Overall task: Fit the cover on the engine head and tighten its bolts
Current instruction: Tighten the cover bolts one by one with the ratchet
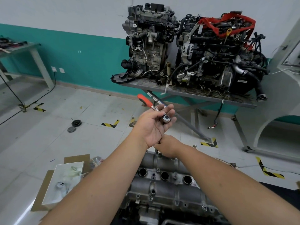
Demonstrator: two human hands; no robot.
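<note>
left hand (152,125): lying palm up with fingers loosely curled, cradling the chrome head of a ratchet wrench (155,109) whose orange handle is pointing up and away; right hand (168,146): sitting just below it, fingers curled round something small that is hidden from view, so what it is holding is not showing. cover (164,177): resting on the engine head beneath both forearms, three round wells facing up. beyond: two engines (191,51) standing on a bench (186,93) against the wall.
</note>
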